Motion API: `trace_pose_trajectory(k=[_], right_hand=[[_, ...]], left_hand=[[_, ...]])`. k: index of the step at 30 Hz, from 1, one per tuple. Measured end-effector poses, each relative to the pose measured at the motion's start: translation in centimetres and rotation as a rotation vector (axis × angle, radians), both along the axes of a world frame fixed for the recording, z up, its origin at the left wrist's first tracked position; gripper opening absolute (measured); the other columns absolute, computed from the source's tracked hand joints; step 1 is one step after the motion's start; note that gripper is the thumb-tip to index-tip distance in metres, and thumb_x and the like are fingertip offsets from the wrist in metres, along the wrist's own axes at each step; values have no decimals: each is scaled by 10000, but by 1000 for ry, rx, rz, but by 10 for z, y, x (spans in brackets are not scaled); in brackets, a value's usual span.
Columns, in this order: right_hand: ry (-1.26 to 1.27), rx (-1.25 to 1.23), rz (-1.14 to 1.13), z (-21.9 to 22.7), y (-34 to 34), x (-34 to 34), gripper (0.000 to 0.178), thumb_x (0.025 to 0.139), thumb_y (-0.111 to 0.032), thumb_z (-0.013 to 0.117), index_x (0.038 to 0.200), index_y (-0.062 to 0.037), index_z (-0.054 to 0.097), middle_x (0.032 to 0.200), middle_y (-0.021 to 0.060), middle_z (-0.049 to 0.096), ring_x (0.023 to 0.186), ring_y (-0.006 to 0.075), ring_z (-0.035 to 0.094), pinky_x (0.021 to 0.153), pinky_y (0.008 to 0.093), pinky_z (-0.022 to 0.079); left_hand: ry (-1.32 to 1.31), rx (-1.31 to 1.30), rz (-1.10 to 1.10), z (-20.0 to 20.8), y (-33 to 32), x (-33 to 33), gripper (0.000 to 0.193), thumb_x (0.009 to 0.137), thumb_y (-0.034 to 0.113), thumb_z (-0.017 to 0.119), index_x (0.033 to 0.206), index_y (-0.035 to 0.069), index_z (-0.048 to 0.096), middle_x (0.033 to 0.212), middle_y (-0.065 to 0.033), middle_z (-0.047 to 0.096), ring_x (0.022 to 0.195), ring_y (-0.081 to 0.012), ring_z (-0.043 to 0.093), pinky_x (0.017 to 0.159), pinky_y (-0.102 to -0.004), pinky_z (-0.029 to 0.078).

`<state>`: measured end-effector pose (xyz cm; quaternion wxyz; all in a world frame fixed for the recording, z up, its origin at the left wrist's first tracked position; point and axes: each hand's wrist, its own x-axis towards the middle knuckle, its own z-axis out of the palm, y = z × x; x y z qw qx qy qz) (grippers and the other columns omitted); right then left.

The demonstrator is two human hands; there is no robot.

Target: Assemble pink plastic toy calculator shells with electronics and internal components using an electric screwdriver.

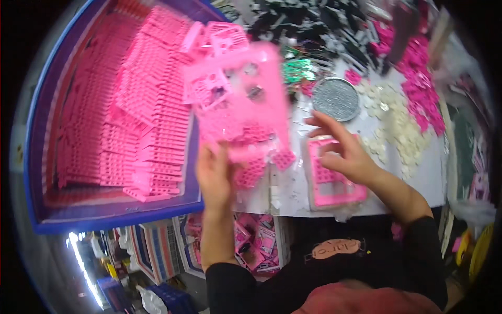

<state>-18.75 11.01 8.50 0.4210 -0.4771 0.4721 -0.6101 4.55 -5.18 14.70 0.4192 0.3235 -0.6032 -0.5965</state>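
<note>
My left hand grips the lower edge of a flat pink plastic panel with several round openings. The panel is raised over the table and smeared by motion. My right hand hovers with bent, parted fingers above a second pink plastic casing, which lies near the table's front edge. No object shows between those fingers. Small pink perforated pieces lie beside my left hand, partly hidden by it. Just beyond my right fingertips is a round dish of tiny silvery parts.
At left stands a blue crate with rows of stacked pink panels. White buttons, magenta pieces, dark strips and green circuit boards cover the table's back and right. A bin of pink parts sits below the table edge.
</note>
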Motion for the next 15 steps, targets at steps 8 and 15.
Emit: trace_pose_trajectory(k=[8, 15], right_hand=[[-628, 321, 114, -8, 32, -11, 380, 926, -124, 678, 1251, 12, 535, 928, 147, 718, 749, 166, 704, 622, 271, 563], [71, 371, 161, -15, 84, -33, 439, 925, -237, 697, 1255, 22, 569, 978, 136, 719, 875, 206, 697, 770, 341, 550]], left_hand=[[34, 225, -105, -81, 108, 33, 357, 999, 88, 575, 1331, -17, 495, 1089, -101, 622, 960, -189, 643, 857, -309, 527], [74, 363, -357, -71, 119, -32, 725, 989, 3, 521, 1604, 57, 140, 1316, -172, 569, 1031, -229, 585, 833, -321, 500]])
